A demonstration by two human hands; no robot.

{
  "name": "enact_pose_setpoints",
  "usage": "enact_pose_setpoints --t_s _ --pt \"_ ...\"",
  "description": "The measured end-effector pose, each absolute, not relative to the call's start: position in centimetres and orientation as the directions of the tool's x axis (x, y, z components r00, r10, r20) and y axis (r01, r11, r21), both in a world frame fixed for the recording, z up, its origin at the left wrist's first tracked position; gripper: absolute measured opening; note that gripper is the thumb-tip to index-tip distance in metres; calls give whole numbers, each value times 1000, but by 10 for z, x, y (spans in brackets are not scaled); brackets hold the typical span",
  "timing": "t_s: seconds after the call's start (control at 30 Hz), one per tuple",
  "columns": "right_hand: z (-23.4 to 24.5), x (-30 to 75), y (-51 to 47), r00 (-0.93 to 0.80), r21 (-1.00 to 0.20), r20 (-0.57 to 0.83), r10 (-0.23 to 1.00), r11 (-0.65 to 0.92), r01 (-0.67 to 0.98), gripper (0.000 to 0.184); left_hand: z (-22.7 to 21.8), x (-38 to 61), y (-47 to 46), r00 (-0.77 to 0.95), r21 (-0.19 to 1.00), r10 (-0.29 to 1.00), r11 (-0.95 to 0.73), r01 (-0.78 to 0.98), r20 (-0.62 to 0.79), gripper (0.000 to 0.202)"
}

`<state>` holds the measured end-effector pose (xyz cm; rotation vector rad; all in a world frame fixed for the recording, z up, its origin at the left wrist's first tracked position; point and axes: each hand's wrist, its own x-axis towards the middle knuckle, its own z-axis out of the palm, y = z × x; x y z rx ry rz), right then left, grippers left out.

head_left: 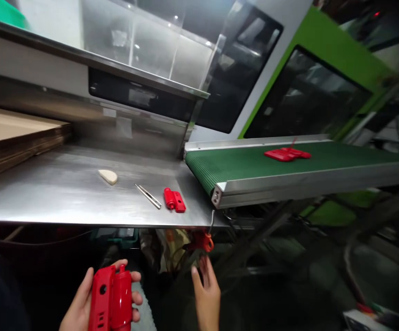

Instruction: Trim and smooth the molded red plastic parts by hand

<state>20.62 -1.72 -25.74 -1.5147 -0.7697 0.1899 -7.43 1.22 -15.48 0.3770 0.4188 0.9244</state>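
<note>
My left hand (82, 301) is closed around a red moulded plastic part (111, 296), held upright below the front edge of the steel table (47, 193). My right hand (206, 294) is open with fingers stretched up, holding nothing, just under an orange-red tool (204, 240) hanging below the table edge. A small red plastic piece (174, 200) lies on the table beside metal tweezers (148, 196). Another red moulded part (287, 154) lies on the green conveyor belt (240, 163).
A pale wedge-shaped object (108, 176) rests on the table. Flat cardboard sheets (9, 138) are stacked at the left. A green and white machine with dark windows (289, 92) stands behind the conveyor. Cables and frame legs fill the space under the belt.
</note>
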Motion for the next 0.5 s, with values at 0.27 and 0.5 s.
enact_pose_setpoints --t_s 0.27,0.5 --pt "-243 242 57 788 -953 263 556 275 124 43 -131 -65 -3 645 470 757 535 -702 103 64" --pt "-266 259 60 792 -954 251 557 5 298 23 -136 -82 -6 588 500 770 418 -759 248 70"
